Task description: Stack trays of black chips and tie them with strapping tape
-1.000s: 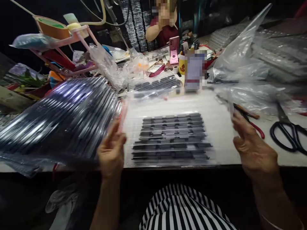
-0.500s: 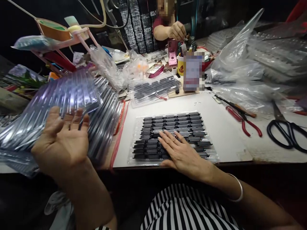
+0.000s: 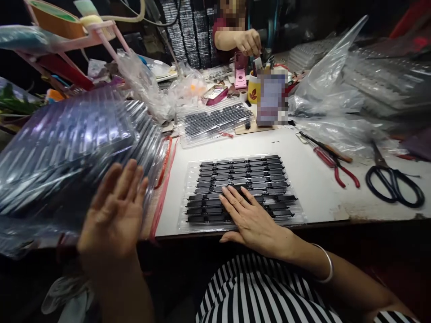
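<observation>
At the bench's [image 3: 316, 202] near edge, the right hand [image 3: 251, 217] rests on the black parts [image 3: 210, 204], fingers slightly spread; the left [image 3: 116, 213] hovers, fingers apart, empty.

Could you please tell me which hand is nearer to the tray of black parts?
The right: the right hand lies flat on the tray; the left hand is raised to its left.
</observation>
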A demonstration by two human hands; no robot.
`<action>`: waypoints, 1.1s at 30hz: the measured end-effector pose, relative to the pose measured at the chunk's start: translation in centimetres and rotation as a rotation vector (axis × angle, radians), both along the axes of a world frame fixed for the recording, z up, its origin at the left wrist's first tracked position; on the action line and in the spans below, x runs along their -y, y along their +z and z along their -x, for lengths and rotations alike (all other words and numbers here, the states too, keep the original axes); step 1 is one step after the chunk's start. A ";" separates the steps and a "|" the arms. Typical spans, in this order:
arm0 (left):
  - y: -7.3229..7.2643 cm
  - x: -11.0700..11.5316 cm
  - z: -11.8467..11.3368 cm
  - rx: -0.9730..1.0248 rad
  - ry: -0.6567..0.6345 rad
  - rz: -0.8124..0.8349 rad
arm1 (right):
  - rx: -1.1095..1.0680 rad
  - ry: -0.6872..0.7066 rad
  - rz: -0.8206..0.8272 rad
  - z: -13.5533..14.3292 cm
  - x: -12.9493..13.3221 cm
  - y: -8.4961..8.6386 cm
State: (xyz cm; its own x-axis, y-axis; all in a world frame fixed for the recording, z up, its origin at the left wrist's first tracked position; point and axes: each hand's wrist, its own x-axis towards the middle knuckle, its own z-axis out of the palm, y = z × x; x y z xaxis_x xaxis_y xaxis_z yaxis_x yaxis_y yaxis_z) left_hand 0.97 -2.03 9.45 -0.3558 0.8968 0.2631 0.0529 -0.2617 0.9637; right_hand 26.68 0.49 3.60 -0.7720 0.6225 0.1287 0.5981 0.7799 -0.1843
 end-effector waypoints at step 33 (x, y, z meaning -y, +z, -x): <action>-10.0 3.8 -2.9 -0.566 -0.086 0.566 | -0.177 -0.646 0.346 -5.1 -7.1 -1.1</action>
State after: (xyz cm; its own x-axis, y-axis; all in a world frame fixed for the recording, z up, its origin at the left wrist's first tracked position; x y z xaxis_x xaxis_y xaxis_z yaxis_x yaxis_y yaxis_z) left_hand 3.83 -5.86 -0.52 -0.2281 0.9662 -0.1198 0.5746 0.2329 0.7846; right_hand 31.77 7.63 2.47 -0.2254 0.9719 -0.0681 0.8555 0.1640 -0.4911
